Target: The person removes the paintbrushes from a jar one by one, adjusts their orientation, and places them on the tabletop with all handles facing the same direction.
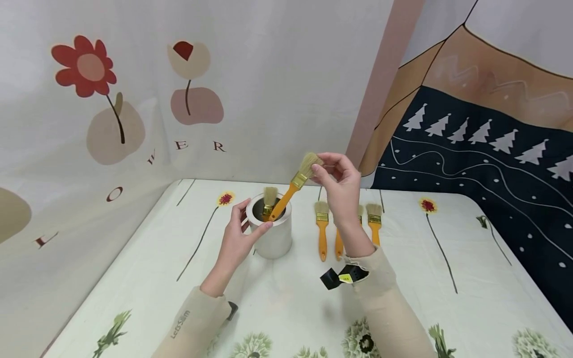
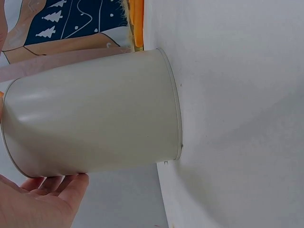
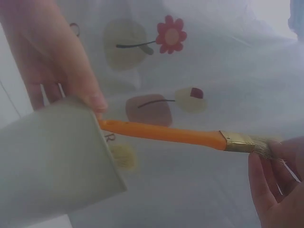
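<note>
A pale cylindrical container (image 1: pixel 275 241) stands on the table, and my left hand (image 1: pixel 236 239) holds it near the rim from the left. In the left wrist view the fingers (image 2: pixel 71 187) lie against its smooth wall (image 2: pixel 95 114). My right hand (image 1: pixel 342 186) pinches a paintbrush (image 1: pixel 291 191) by its pale bristles. That brush slants, bristles up, with the tip of its orange handle (image 3: pixel 166 133) at the container's mouth, close to my left thumb. A second paintbrush (image 1: pixel 270 199) stands inside the container, bristles up; its lower part is hidden.
Several more paintbrushes lie on the table right of the container, among them one at the left (image 1: pixel 322 228) and one at the right (image 1: pixel 374 221); my right wrist partly covers them. A flower-printed cloth (image 1: pixel 286 308) covers the table. Printed curtains (image 1: pixel 268 99) hang behind it.
</note>
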Action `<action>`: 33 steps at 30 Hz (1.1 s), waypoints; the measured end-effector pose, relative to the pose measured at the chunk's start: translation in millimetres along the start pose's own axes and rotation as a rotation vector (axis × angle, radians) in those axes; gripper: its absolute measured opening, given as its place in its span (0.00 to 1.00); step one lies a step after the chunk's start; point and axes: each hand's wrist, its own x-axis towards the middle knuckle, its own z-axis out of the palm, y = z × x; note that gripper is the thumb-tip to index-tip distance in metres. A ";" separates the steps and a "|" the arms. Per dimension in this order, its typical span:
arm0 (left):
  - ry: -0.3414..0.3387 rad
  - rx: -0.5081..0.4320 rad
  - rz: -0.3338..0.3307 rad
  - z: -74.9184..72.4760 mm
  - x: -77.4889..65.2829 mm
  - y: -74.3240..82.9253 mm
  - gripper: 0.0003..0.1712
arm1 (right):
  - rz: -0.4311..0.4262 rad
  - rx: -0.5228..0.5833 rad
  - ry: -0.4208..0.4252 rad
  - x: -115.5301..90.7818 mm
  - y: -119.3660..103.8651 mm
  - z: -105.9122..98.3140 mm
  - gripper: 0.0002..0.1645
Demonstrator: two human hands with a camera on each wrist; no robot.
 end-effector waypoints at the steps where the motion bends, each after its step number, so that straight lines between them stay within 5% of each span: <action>1: 0.000 0.000 0.002 -0.1 0.1 -0.2 0.47 | -0.005 0.004 0.003 0.8 -1.3 -1.5 0.15; 33: 0.010 -0.010 0.017 -0.4 1.0 -3.0 0.48 | 0.001 -0.122 0.128 10.5 -16.1 -59.0 0.13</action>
